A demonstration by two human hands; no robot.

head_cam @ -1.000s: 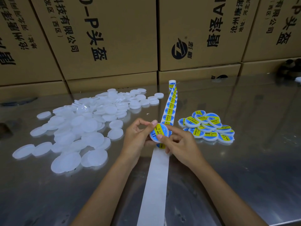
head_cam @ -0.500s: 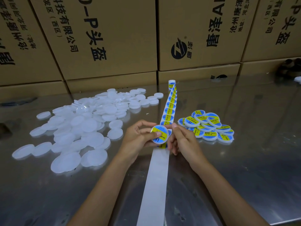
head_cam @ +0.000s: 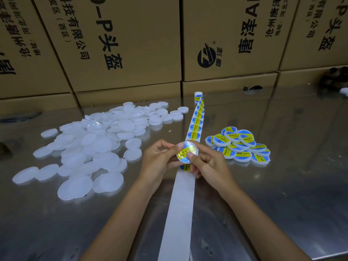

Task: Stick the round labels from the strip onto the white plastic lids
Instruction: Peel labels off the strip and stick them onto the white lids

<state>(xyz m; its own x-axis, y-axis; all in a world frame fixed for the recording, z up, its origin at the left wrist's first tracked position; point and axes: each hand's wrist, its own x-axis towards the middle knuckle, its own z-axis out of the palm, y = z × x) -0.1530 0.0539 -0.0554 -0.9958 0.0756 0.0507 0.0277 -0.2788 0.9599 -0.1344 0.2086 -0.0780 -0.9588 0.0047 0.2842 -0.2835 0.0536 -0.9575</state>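
Far left of the grip: loose heap of plain white lids (head_cam: 90,146), spread flat and overlapping on the metal table (head_cam: 282,194), unchanged from the earlier frames. Left hand (head_cam: 160,159): fingers curled, thumb tip on the upper left edge of the labelled lid (head_cam: 187,152), pinching it; its hold matches half a second ago. Labelled lid: held between both hands just above the label strip (head_cam: 195,127), face toward the camera and now tilted more upright, its blue-and-yellow label catching glare not seen before. Label strip: runs from a small roll at the far end down under the grip, bare white backing below the hands, position unchanged. Right hand (head_cam: 209,166): fingers curled, thumb now pressing on the lower right of the lid face, where earlier its fingertips sat at the rim. Right of the grip: pile of finished lids (head_cam: 243,147), unchanged. Behind all: stacked cardboard boxes (head_cam: 122,44).
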